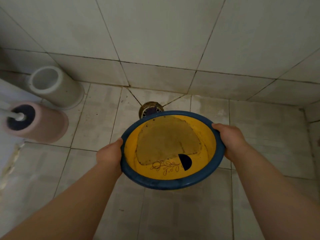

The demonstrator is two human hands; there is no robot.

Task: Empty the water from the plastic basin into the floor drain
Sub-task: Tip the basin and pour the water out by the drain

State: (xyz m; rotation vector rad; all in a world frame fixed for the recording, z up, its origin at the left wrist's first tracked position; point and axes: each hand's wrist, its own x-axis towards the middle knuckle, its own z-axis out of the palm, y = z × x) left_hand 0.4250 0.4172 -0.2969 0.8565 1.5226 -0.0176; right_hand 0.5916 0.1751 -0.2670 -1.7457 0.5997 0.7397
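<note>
Drain (151, 110) half hidden behind basin (171, 183); hands (110, 155) grip rim.

Dim, flat, greenish light fills the tiled corner, with only soft shadows. Wide-angle distortion bends the grout lines towards the edges. The pink holder (35, 122) at the left edge looks blurred; the centre is sharper.

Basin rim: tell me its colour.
Dark blue, around a yellow inside; the basin rim shows best in the head view, the only one.
</note>
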